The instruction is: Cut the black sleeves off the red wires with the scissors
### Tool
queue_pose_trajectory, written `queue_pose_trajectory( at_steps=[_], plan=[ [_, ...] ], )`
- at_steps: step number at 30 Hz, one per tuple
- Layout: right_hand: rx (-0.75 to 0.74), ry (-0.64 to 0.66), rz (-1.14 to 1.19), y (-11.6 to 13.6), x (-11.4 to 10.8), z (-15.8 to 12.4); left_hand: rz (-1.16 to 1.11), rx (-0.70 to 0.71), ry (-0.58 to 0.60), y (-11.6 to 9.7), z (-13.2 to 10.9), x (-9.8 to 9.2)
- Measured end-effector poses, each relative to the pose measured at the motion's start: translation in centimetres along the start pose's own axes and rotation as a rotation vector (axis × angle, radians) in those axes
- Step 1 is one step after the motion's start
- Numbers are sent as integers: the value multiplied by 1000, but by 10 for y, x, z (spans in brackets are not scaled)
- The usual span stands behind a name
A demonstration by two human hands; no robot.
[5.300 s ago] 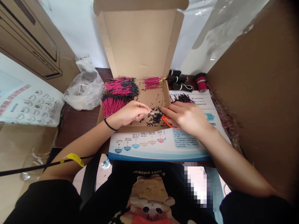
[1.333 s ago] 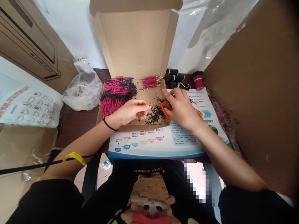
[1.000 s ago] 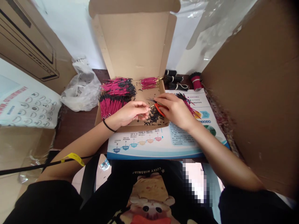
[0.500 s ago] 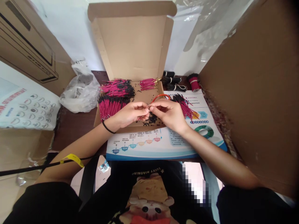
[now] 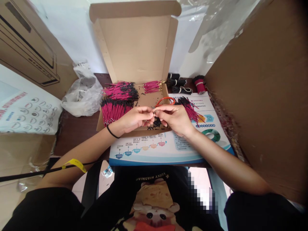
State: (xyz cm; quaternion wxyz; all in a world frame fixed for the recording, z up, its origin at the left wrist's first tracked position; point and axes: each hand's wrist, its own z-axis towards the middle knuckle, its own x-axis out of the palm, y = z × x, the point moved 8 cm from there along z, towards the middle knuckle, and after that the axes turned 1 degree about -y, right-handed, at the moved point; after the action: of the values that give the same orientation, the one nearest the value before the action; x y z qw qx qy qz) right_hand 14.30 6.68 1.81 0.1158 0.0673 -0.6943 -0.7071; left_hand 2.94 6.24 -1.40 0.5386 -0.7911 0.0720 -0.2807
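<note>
My left hand [image 5: 139,117] and my right hand [image 5: 174,117] meet fingertip to fingertip above the front of an open cardboard box [image 5: 134,132]. The left thumb and index finger pinch what looks like a thin wire, mostly hidden by the fingers. Closed in a pinch as well, my right hand touches it from the other side; what its fingertips grip is too small to name. Loose short black bits [image 5: 157,122] lie in the box just below the hands. Behind the right hand, an orange loop-shaped handle [image 5: 166,99] sticks out.
Red-and-black wires [image 5: 115,110] are heaped in the box's left side, a red bundle [image 5: 153,86] at its back. More wires [image 5: 190,110] lie on a printed sheet [image 5: 149,155] at right. Tied black bundles [image 5: 179,82], a plastic bag [image 5: 83,93] and tall cardboard [image 5: 260,96] surround this.
Both hands stay in place over the box. The right fingers have shifted slightly and curled, and a thin dark piece now shows between the fingertips.
</note>
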Motion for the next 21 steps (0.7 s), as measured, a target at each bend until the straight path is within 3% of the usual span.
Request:
queue_pose_trajectory(
  at_steps=[10, 13, 17, 21],
  plan=[
    [56, -7, 4, 1, -2, -3, 103, 56, 17, -6, -2, 3],
    [45, -9, -24, 4, -2, -3, 401, 178, -33, -21, -5, 4],
    [86, 1, 20, 3, -1, -4, 885, 444, -194, -45, -13, 5],
    [202, 58, 159, -4, 4, -5, 1124, 655, -262, -52, -20, 7]
  ],
)
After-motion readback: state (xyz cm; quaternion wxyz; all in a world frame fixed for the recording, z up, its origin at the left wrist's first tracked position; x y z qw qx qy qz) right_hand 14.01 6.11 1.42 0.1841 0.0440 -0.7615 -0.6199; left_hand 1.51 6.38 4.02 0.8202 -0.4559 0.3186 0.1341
